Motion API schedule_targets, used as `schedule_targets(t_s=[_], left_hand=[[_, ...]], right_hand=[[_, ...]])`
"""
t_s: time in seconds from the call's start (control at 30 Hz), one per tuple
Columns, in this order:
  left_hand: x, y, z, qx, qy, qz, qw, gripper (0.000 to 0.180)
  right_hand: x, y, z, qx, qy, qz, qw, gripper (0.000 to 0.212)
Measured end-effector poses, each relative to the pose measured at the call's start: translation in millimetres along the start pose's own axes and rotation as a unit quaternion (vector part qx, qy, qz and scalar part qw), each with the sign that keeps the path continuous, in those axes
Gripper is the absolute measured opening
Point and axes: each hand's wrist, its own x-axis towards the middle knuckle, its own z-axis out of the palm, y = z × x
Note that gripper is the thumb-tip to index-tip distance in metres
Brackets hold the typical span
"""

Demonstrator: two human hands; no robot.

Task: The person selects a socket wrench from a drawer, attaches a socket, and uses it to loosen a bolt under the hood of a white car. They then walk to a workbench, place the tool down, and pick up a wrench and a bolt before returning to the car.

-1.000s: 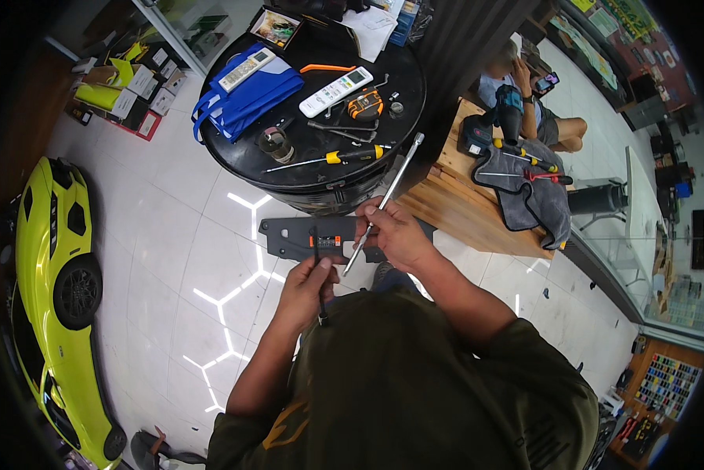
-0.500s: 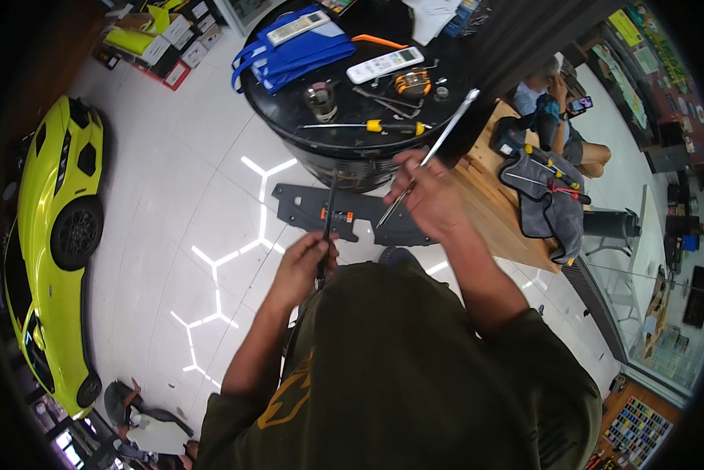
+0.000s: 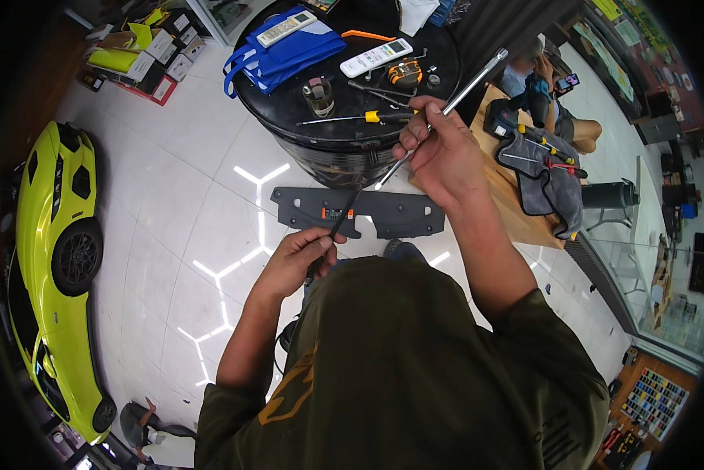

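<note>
Chrome extension bar (image 3: 475,81), pinched by the right hand (image 3: 450,160), has risen farther from the left hand (image 3: 293,262) gripping a black rod (image 3: 344,217), likely gaining room.

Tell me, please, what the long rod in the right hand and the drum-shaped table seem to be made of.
Long rod: probably chromed or polished steel, bright silver with sharp highlights. Drum-shaped table: perhaps painted metal, glossy black with reflections; plastic remains possible.
</note>
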Motion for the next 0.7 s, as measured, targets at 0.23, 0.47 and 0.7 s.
schedule_targets(t_s=[0.23,0.47,0.7], left_hand=[[-1.5,-16.0,-10.7,-0.149,-0.069,-0.003,0.986,0.027],[1.0,-5.5,-10.2,-0.234,-0.043,0.029,0.971,0.031],[2.1,-9.9,-7.1,-0.258,-0.054,0.037,0.964,0.03]], right_hand=[[-5.2,10.8,8.8,-0.027,0.005,-0.004,1.0,0.019],[-16.7,23.4,-0.9,-0.026,0.003,0.021,0.999,0.018],[-24.4,27.4,-1.1,-0.022,0.019,0.037,0.999,0.016]])
